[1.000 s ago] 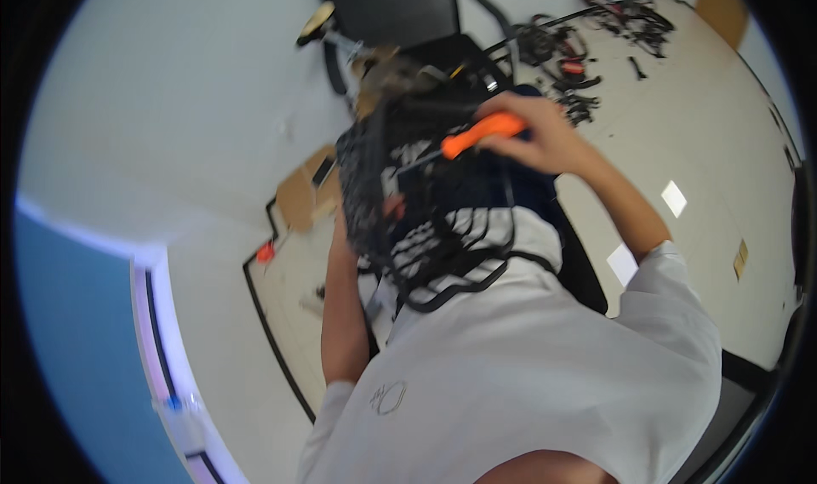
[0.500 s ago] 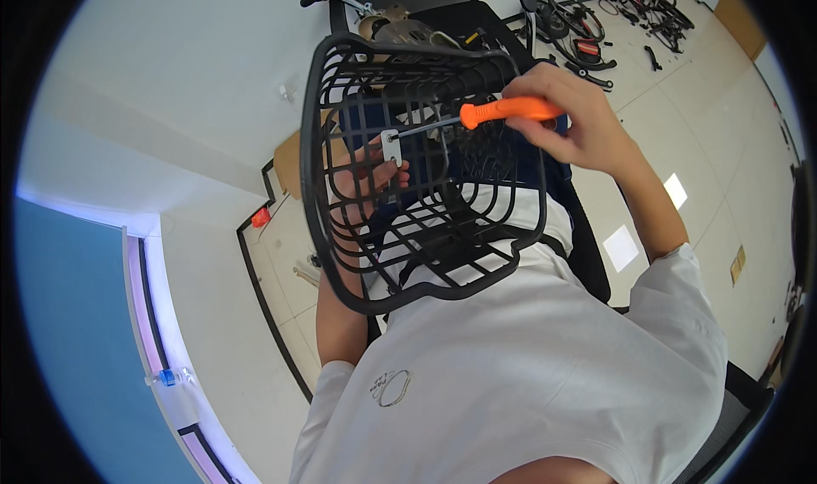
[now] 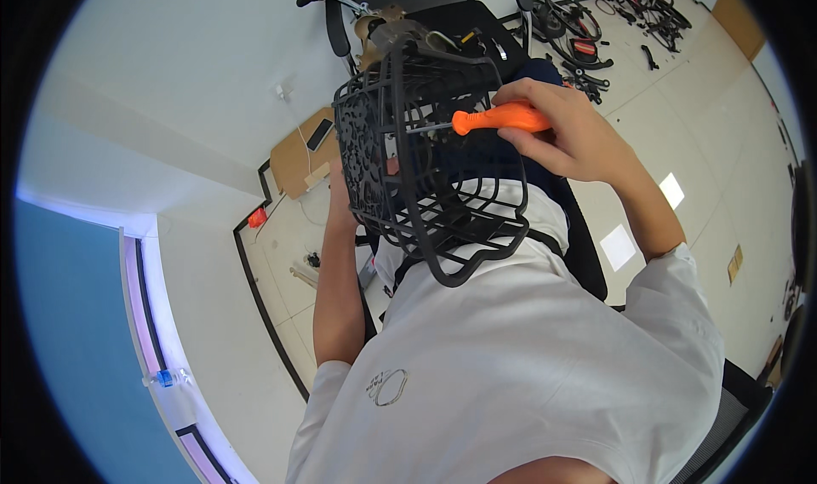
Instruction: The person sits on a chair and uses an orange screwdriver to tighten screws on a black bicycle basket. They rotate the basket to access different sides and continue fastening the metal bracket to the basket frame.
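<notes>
A black bicycle basket (image 3: 362,160) rests tilted over my lap, its patterned side turned toward the left. My right hand (image 3: 562,126) is wrapped round the orange handle of a screwdriver (image 3: 502,118). The screwdriver's shaft points left into the basket; its tip is hidden behind the rim. My left hand (image 3: 341,190) is at the basket's far left side, mostly covered by the mesh. Through the bars a few of its fingers show against a small pale metal plate (image 3: 391,144).
Ahead stands a black office chair (image 3: 459,33) with tools and metal parts on its seat. Bicycle parts (image 3: 579,24) lie on the floor at the far right. A cardboard box (image 3: 294,156) with a phone (image 3: 320,135) on it stands to the left, beside the wall.
The basket has turned, so its patterned side now shows and its opening looks narrower. My left hand has gone further behind the mesh. The screwdriver has shifted slightly left.
</notes>
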Tool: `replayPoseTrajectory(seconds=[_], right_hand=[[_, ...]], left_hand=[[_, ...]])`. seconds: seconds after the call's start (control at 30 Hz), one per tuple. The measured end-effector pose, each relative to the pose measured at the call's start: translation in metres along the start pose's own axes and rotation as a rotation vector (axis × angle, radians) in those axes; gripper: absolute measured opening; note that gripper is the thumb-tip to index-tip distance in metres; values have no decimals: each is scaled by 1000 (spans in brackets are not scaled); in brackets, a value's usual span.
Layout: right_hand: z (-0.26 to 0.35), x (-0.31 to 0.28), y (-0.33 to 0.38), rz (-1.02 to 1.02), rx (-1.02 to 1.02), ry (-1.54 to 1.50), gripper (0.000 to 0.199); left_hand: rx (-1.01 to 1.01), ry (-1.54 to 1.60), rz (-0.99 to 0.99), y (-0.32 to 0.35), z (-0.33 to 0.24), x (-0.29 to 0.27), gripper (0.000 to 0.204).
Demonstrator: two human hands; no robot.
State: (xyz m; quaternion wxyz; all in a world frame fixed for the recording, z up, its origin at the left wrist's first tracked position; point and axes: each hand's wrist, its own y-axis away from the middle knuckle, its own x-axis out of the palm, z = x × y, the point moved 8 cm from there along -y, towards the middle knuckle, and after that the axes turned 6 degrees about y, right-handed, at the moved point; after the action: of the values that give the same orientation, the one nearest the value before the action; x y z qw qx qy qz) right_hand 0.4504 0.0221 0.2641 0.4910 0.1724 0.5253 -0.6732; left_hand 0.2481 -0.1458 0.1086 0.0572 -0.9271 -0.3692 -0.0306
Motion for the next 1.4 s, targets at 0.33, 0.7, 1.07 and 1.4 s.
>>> replayPoseTrajectory(seconds=[0.33,0.7,1.07,1.4], right_hand=[[-37,13,-2,-30,125,-120,30],[-42,14,5,-13,222,-247,30],[-25,8,5,113,147,-101,34],[-36,12,6,42,209,-169,31]], left_hand=[[-63,-62,15,-2,-1,6,61],[-15,19,-59,-8,16,-8,41],[-90,19,-116,5,0,2,66],[18,55,-77,-3,7,-4,35]])
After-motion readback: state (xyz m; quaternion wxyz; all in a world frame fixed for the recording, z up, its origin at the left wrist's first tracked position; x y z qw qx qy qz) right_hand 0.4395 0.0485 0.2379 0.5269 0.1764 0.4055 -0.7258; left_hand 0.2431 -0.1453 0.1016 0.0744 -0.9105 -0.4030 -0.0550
